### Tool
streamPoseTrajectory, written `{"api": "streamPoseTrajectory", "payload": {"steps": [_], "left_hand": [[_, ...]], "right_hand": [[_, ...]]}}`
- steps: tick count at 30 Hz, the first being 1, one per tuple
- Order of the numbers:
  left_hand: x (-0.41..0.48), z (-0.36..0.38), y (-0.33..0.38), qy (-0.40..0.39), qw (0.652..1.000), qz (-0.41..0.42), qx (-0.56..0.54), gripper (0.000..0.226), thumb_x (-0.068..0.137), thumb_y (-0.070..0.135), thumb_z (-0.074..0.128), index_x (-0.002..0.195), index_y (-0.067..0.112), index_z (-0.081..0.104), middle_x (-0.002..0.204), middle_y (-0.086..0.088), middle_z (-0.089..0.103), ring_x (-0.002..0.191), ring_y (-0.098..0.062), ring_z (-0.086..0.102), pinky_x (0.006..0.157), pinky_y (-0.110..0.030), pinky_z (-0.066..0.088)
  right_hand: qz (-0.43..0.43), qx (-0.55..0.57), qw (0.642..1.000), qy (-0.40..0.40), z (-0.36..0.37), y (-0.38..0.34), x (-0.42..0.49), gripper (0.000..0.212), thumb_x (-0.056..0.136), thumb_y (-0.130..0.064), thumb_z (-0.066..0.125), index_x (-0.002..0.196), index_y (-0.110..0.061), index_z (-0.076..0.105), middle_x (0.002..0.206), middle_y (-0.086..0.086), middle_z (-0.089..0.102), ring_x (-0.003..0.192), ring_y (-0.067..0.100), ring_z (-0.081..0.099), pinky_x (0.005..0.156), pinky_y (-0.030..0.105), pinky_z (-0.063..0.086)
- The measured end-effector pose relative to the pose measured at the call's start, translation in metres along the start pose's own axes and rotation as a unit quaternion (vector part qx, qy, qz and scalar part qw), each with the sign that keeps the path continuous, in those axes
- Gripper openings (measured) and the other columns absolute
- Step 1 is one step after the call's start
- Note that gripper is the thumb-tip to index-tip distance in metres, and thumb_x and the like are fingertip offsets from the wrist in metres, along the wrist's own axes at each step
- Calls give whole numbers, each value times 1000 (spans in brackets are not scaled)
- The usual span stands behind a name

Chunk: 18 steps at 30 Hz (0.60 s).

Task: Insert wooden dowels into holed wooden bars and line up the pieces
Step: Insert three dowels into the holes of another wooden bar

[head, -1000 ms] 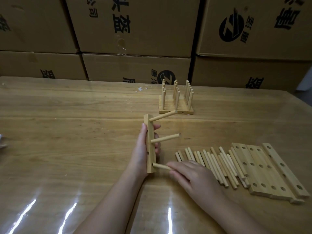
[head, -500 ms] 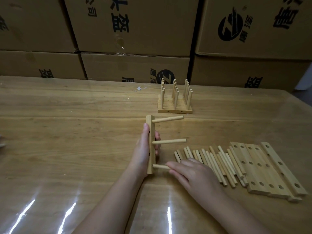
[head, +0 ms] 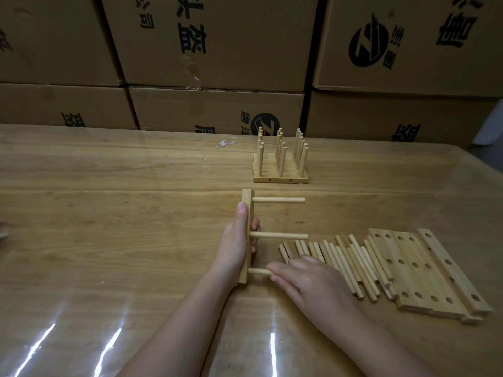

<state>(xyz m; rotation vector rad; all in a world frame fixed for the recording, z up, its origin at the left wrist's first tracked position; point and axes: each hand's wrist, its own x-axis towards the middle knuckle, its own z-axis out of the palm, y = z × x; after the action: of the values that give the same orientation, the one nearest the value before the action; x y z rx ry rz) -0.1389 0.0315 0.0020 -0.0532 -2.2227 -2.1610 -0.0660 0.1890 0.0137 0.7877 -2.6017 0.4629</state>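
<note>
free: table (head: 109, 213) left | right: loose dowels (head: 351, 263), holed bars (head: 424, 270) | ahead: pegged rack (head: 280, 176)

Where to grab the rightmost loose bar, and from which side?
Its long right edge near mid-length, coming from the right. The bar lies flat and slanted on the table, its left edge close against the other bars, so only the right edge and the ends look free. Probably tip it up there, then pinch across its faces.

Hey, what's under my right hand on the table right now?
The right hand covers most of the nearest dowel plugged into the bar, plus near ends of loose dowels. Whether the fingers grip that dowel is hidden.
</note>
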Motion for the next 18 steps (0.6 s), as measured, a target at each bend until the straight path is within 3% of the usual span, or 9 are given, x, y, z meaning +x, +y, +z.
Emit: {"api": "streamPoseTrajectory", "payload": {"steps": [3,8,13,18], "left_hand": [[0,2,0,3,1000,9,13,64,85,75,20,53,30,53,49,6,50,47,-7,47,47,-16,38],[0,2,0,4,1000,20,21,60,84,69,20,56,26,51,50,7,50,48,-6,47,46,-13,38],[-2,3,2,5,1000,20,15,58,85,68,21,60,24,49,51,7,49,48,-6,46,45,-14,37],[0,3,0,3,999,24,20,60,86,69,21,54,27,50,50,6,48,47,-8,45,45,-14,36]], "right_hand": [[5,6,1000,0,0,-2,0,13,83,-29,59,92,-26,68,61,-7,57,60,14,56,43,28,47],[11,13,1000,-2,0,-3,-1,13,80,-26,68,93,-26,69,61,-7,58,59,14,57,45,26,48],[22,20,1000,3,2,-5,-2,15,82,-29,58,92,-26,69,62,-7,59,60,15,58,45,28,49],[34,20,999,-5,1,-9,-2,16,83,-31,56,92,-29,68,65,-10,61,62,12,59,48,21,47]]}}
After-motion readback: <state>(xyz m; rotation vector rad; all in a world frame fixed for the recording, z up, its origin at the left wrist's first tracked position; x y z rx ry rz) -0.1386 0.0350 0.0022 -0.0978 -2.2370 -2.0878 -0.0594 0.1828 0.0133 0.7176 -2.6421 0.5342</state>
